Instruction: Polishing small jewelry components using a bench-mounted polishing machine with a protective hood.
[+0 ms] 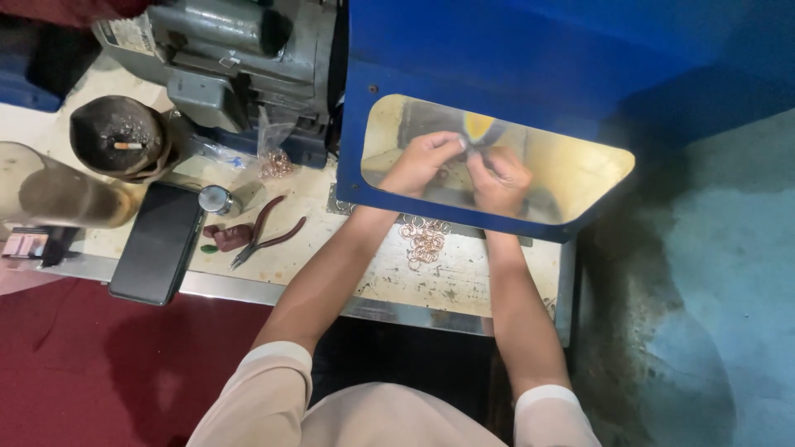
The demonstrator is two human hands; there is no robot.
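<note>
Both my hands are inside the opening of a blue machine housing [497,58], seen through its clear window [571,174]. My left hand [422,161] and my right hand [501,178] are pinched together on a small item near a yellowish wheel [479,126]; the item is too small to make out. A pile of small copper rings [425,240] lies on the bench just below the window, between my forearms.
Red-handled pliers [265,233] lie left of my left arm, beside a black phone [157,242] and a small round tin [215,199]. A bag of rings [273,157], an ashtray with a cigarette [116,136] and a grey motor [232,50] sit behind.
</note>
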